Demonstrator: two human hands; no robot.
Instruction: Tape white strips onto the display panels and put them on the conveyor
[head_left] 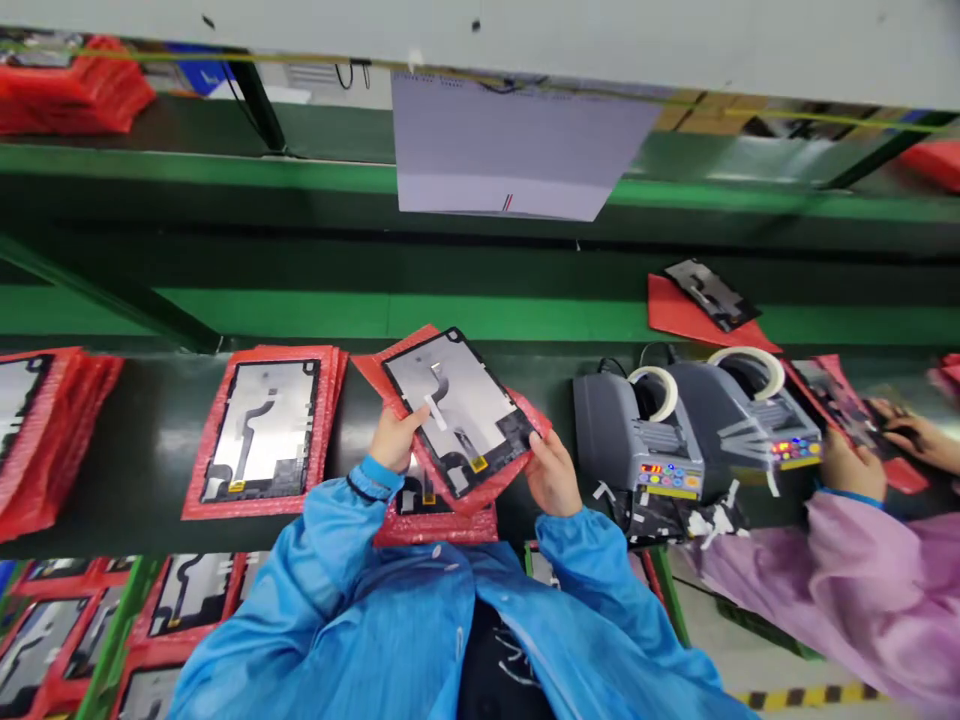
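Note:
A tablet screen panel, silver-backed with a black border, is tilted in front of me on a red bubble-wrap sheet. My left hand is closed on the panel's left edge and the wrap, its thumb by a white tape strip across the flex cable. My right hand grips the lower right corner, thumb on top. Below the held panel, another panel on red bubble wrap is partly covered. To the left lies a stack of similar panels on red wrap.
Two grey tape dispensers stand right of my hands, with tape scraps before them. Beyond, a co-worker's hands handle another panel. A loose panel lies behind. More panels fill racks below left. A sheet hangs overhead.

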